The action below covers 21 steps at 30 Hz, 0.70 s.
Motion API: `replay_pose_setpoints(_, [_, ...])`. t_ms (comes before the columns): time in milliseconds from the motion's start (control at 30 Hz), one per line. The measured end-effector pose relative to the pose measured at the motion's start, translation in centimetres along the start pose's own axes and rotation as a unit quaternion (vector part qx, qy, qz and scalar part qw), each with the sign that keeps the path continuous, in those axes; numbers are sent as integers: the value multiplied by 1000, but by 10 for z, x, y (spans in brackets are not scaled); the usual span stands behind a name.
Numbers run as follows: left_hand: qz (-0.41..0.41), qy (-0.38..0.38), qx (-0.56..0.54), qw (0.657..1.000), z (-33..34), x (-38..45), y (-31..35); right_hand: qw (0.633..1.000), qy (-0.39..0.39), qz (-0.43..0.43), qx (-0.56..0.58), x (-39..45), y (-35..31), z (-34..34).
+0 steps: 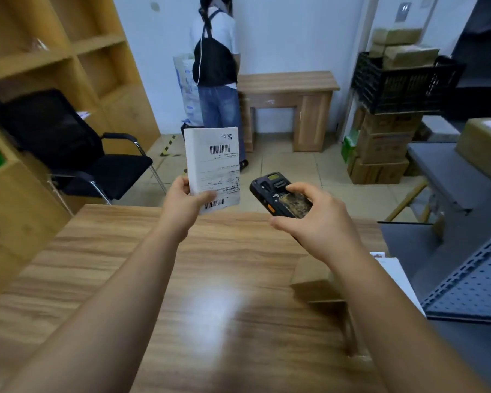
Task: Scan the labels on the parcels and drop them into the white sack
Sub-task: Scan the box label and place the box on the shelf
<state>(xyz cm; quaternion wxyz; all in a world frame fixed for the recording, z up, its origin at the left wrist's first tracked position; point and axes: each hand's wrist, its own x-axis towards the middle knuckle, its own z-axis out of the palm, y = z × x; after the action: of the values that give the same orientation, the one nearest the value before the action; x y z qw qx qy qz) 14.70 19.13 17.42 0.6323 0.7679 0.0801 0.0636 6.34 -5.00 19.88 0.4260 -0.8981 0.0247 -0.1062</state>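
left hand [182,199] pinches the white parcel [213,165] by its bottom corner, label facing up; right hand [318,219] just beside it grips the black scanner [281,197]; wooden table [182,279] below both

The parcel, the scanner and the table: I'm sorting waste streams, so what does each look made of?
The parcel looks like white paper or thin card, matte, with a printed barcode label; the left hand grips it. The scanner, held by the right hand, looks like black hard plastic, worn at the back. The table looks like wood-grain laminate, glossy from the light's reflection.
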Motion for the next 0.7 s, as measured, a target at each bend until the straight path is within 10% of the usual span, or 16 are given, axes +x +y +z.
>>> replay_pose_setpoints(700, [23,-7,-44,999,-104,51,0,998,-34,17,-56,-25,-96,60])
